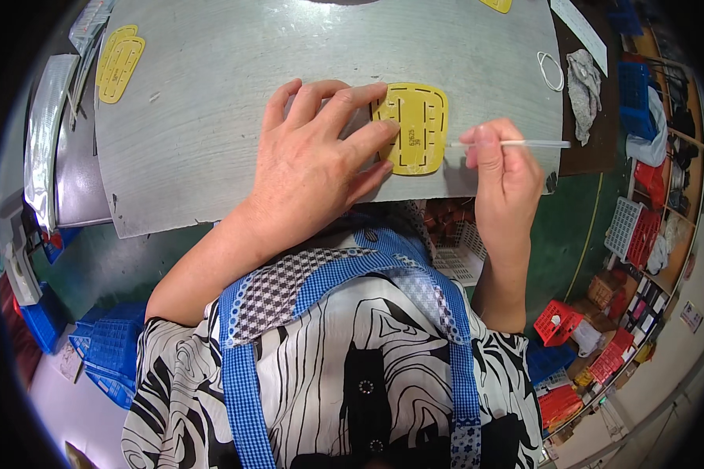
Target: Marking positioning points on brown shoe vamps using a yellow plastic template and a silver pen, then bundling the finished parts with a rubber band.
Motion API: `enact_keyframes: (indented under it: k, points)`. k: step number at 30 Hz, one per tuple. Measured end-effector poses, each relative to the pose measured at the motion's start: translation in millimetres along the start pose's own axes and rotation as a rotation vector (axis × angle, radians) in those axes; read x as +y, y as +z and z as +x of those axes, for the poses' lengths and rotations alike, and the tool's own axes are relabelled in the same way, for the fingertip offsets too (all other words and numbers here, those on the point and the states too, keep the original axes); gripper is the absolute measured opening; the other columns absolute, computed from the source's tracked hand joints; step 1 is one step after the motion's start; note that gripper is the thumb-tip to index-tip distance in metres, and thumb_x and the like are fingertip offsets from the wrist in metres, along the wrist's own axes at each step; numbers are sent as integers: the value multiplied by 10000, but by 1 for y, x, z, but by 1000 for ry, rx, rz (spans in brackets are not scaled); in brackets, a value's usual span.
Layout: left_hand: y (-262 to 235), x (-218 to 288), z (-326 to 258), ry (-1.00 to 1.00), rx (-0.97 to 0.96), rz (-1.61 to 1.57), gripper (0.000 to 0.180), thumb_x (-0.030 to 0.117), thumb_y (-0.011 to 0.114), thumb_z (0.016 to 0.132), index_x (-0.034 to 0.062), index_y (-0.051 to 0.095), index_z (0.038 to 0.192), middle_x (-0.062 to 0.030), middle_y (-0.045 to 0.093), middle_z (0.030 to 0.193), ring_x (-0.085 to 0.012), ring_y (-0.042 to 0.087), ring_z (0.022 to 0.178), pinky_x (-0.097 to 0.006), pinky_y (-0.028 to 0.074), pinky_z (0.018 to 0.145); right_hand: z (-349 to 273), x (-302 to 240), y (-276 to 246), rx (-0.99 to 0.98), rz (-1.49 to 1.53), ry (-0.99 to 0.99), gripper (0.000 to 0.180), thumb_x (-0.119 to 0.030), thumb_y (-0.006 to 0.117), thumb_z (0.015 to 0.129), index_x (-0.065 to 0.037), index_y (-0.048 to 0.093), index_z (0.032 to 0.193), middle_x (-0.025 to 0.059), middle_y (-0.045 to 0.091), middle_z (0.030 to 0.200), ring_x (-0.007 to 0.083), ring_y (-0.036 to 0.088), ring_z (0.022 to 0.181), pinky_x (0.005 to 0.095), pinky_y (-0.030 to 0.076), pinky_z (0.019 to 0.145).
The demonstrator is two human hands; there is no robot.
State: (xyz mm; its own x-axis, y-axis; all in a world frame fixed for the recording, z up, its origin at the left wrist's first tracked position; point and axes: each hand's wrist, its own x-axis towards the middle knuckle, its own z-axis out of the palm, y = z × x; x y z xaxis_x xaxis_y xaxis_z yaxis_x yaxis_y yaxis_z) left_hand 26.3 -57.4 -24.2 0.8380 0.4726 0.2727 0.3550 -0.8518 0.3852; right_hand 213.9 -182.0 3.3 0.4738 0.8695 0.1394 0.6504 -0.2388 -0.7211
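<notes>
A yellow template (412,117) with rows of slots cut through it lies flat near the front edge of the grey tabletop (203,94). My left hand (309,148) rests on its left side, fingers spread and fingertips pressing it down. What lies beneath the template cannot be made out. At its right, my right hand (504,168) is closed in a pinch around a slim, whitish pen (544,144). The pen lies nearly level, its tip pointing left at the template's right edge and its back end sticking out to the right.
More yellow templates (123,66) overlap at the far left; another template (496,4) shows at the top edge. A white cord loop (551,72) and a crumpled grey cloth (584,94) lie at right. Blue crates (109,348) stand below left; shelves with baskets (624,223) line the right.
</notes>
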Motion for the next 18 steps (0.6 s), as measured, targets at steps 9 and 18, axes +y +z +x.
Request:
enact_keyframes:
  k: [9, 18]
  points:
    - [0, 0, 2, -12, 18, -45, 453, 301, 799, 788, 109, 623, 1159, -22, 634, 1353, -287, 561, 1207, -484, 375, 1081, 24, -4, 48, 71, 58, -305, 200, -151, 606, 1007, 3, 671, 897, 136, 665, 833, 336, 630, 769, 398, 498, 680]
    - [1, 0, 1, -12, 16, -53, 441, 307, 800, 789, 109, 618, 1139, -21, 631, 1357, -288, 556, 1217, -496, 364, 1098, 25, -4, 47, 55, 31, -257, 158, -138, 603, 1011, -19, 669, 929, 136, 652, 829, 335, 624, 747, 412, 499, 673]
